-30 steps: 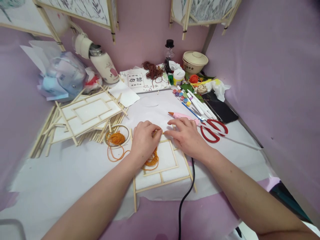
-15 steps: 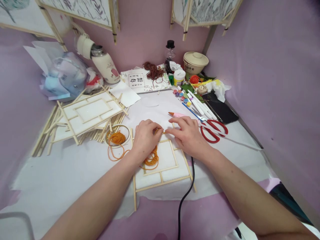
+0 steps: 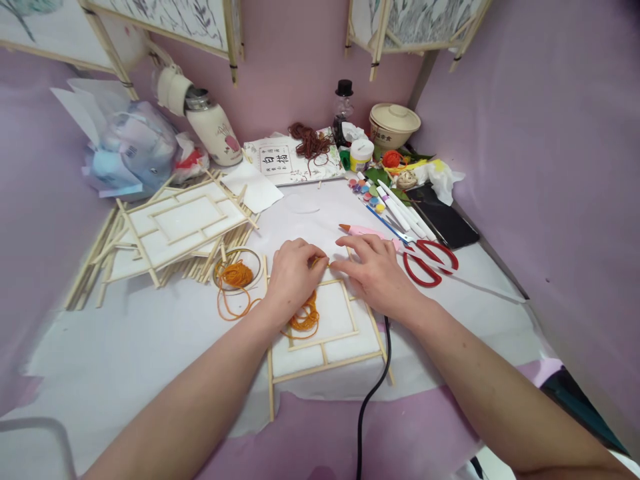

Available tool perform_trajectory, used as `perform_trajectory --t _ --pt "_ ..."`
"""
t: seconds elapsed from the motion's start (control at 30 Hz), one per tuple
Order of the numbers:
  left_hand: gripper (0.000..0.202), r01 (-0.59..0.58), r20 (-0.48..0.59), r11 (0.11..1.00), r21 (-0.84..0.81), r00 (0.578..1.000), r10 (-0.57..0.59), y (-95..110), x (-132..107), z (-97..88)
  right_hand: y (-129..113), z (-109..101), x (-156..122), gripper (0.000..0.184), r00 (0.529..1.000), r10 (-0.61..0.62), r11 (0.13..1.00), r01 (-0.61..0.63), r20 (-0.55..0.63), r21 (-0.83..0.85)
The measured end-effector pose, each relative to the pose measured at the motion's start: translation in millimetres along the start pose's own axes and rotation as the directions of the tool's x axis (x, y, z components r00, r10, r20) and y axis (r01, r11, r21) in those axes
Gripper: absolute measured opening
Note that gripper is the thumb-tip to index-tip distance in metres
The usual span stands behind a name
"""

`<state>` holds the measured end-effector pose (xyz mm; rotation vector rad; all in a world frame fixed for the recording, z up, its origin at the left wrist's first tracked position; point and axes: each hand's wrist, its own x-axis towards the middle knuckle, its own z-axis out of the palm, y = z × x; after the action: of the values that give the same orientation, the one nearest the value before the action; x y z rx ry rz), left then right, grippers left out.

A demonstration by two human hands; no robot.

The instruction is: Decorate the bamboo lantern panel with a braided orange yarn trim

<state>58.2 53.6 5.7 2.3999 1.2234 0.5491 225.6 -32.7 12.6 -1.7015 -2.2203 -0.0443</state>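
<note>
A wooden lattice frame backed with white paper (image 3: 327, 343) lies flat on the table in front of me. My left hand (image 3: 291, 277) rests on its upper part, fingers curled and pinching orange cord at the frame's top bar. A loose tangle of that orange cord (image 3: 304, 319) lies on the frame under my wrist. My right hand (image 3: 376, 270) lies beside it, fingers pressed together with the fingertips meeting the left hand's at the same spot on the top bar. What the right fingers hold is too small to see.
A pink glue gun (image 3: 367, 233) lies behind my right hand, its black cable (image 3: 373, 393) running toward me. Red scissors (image 3: 426, 260) lie right of it. A ring with more orange cord (image 3: 236, 273), a stack of frames (image 3: 175, 227), pens, paints, a flask and a bowl crowd the back.
Both hands stay at the frame's top bar with only slight finger shifts. The view has drifted a little to the left.
</note>
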Motion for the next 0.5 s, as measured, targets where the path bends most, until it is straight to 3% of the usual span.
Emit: perform_trajectory --t 0.5 --pt "0.017 -0.006 -0.012 1.0 0.001 1.0 0.006 -0.6 0.6 -0.1 -0.4 1.1 0.9 0.026 1.0 -0.004 1.0 0.004 0.009 -0.005"
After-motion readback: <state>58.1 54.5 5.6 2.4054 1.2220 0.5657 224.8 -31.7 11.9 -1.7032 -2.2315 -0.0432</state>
